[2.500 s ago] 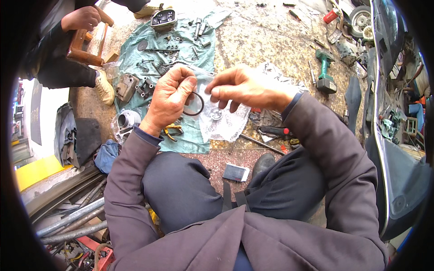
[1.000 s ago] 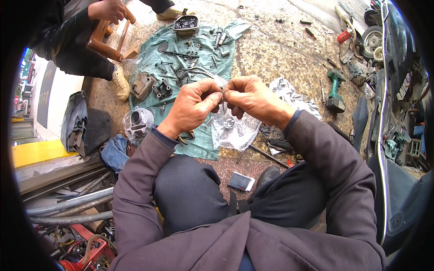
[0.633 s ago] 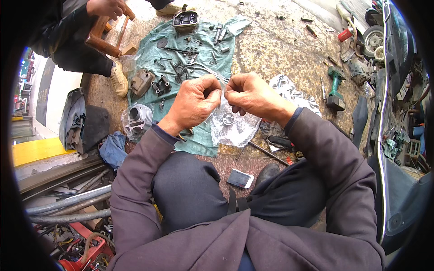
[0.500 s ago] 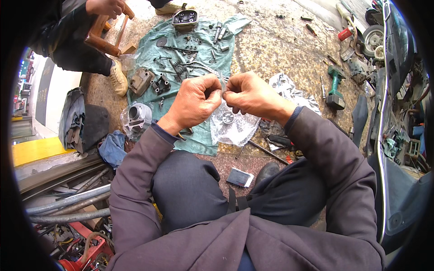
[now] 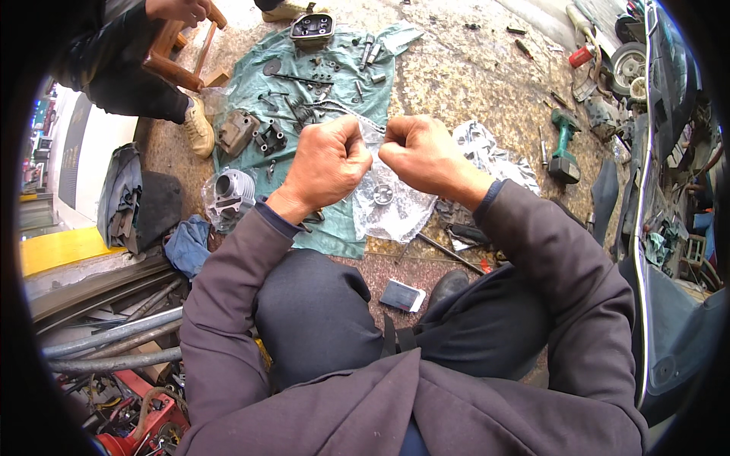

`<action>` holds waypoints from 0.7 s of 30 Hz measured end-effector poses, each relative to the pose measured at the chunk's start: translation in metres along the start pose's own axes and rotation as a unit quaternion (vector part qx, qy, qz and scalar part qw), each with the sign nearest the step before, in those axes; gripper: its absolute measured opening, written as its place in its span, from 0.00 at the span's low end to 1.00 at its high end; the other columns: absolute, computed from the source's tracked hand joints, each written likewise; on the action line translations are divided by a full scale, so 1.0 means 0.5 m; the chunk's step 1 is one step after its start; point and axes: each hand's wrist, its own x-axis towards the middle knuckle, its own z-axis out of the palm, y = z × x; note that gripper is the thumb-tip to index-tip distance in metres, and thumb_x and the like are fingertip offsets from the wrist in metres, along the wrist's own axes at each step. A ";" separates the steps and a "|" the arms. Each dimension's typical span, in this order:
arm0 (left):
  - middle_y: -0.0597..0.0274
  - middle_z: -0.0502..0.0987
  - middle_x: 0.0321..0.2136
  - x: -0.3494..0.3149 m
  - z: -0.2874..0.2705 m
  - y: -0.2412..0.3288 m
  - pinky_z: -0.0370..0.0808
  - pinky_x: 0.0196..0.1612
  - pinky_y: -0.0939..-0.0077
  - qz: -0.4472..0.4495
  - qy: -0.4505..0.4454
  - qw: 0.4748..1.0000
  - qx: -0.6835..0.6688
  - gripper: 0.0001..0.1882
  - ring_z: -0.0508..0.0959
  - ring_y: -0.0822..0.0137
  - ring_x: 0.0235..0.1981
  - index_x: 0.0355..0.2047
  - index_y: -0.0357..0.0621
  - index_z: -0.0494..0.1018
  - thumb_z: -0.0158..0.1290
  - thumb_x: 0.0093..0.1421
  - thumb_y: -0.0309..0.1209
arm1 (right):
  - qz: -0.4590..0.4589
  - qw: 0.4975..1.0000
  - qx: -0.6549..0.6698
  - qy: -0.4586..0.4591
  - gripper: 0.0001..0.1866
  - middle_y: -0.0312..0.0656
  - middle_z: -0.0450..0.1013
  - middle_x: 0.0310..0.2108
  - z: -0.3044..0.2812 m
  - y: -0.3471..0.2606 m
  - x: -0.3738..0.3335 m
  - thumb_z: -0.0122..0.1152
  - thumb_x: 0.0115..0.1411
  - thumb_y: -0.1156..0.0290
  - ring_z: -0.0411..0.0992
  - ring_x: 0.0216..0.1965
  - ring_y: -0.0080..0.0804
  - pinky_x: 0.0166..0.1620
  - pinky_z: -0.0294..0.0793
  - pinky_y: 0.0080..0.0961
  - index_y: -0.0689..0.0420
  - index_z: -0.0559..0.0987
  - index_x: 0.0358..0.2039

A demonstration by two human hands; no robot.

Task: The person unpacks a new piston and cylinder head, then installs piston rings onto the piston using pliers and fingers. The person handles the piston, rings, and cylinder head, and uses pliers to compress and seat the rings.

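Observation:
My left hand (image 5: 328, 163) and my right hand (image 5: 430, 156) are raised side by side over a green cloth (image 5: 251, 80), both curled closed with a small gap between them. Whatever their fingertips pinch is hidden. Just below the gap, a small round metal piston (image 5: 382, 195) rests on a clear plastic bag (image 5: 403, 222). Left of my left hand stands a finned engine cylinder (image 5: 233, 190), partly wrapped in clear plastic. Beyond my hands, a metal chain (image 5: 357, 114) lies among loose engine parts on the cloth.
A green cordless power tool (image 5: 563, 144) and crumpled pale cloth (image 5: 487, 152) are on the right. Between my legs lies a small dark box (image 5: 401, 296). At the far left, another person's shoe (image 5: 199, 131) is beside a wooden stool (image 5: 173, 72). Metal pipes (image 5: 114, 338) lie at lower left.
My hands have moved slightly apart and my fingers have curled in tighter. The thin translucent thing seen between my fingertips before no longer shows.

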 end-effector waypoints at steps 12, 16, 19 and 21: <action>0.50 0.65 0.17 0.000 -0.004 0.005 0.65 0.23 0.68 0.080 -0.040 0.996 0.014 0.06 0.65 0.61 0.16 0.22 0.34 0.65 0.52 0.52 0.20 | -0.191 0.970 -0.129 0.075 0.09 0.54 0.71 0.20 0.021 0.015 -0.014 0.55 0.54 0.68 0.73 0.25 0.57 0.30 0.71 0.49 0.59 0.72 0.22; 0.49 0.69 0.20 0.001 -0.006 0.005 0.67 0.25 0.66 0.080 -0.034 0.996 0.002 0.05 0.69 0.56 0.19 0.25 0.35 0.67 0.52 0.54 0.21 | -0.194 0.974 -0.103 0.060 0.09 0.54 0.71 0.19 0.016 0.010 -0.009 0.55 0.54 0.68 0.73 0.26 0.57 0.30 0.71 0.48 0.60 0.73 0.22; 0.48 0.68 0.20 0.003 -0.006 0.004 0.68 0.25 0.64 0.096 -0.043 0.994 0.019 0.05 0.70 0.50 0.20 0.26 0.36 0.66 0.51 0.55 0.21 | -0.221 0.971 -0.079 0.052 0.10 0.54 0.72 0.19 0.019 0.004 -0.008 0.55 0.54 0.67 0.73 0.26 0.56 0.31 0.72 0.48 0.60 0.74 0.22; 0.48 0.67 0.20 0.004 -0.004 0.002 0.67 0.25 0.62 0.113 -0.034 0.991 0.062 0.06 0.69 0.49 0.20 0.25 0.36 0.65 0.51 0.55 0.21 | -0.211 0.971 -0.096 0.057 0.10 0.54 0.72 0.20 0.017 0.002 -0.009 0.56 0.54 0.67 0.74 0.26 0.56 0.32 0.72 0.48 0.60 0.74 0.21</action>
